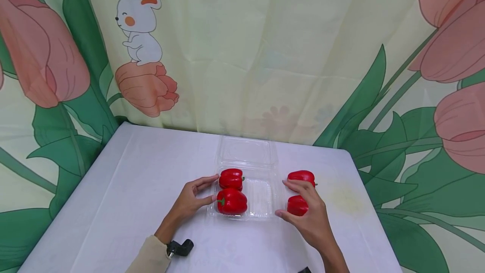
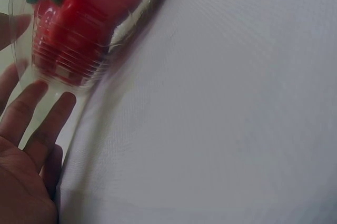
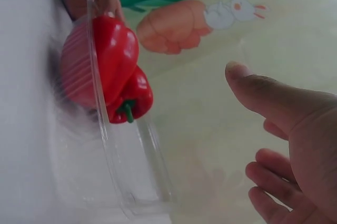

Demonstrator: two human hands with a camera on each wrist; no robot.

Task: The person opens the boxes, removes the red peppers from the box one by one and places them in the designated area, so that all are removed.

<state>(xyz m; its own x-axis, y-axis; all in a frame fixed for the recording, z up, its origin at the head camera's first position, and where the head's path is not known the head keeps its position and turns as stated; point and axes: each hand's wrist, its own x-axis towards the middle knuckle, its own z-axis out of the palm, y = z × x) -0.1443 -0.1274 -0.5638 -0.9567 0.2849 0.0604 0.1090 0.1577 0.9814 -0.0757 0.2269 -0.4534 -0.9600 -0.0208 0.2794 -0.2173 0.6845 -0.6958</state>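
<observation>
Two peppers [image 1: 233,202] in left side of container [image 1: 259,199], lid [image 1: 246,151] behind, two more peppers [image 1: 300,175] right of container, table [image 1: 151,159] beneath

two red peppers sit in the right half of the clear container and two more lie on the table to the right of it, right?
Not quite: the head view shows the two red peppers in the left half of the clear container, not the right. The other two peppers do lie on the table to the right of it.
</observation>
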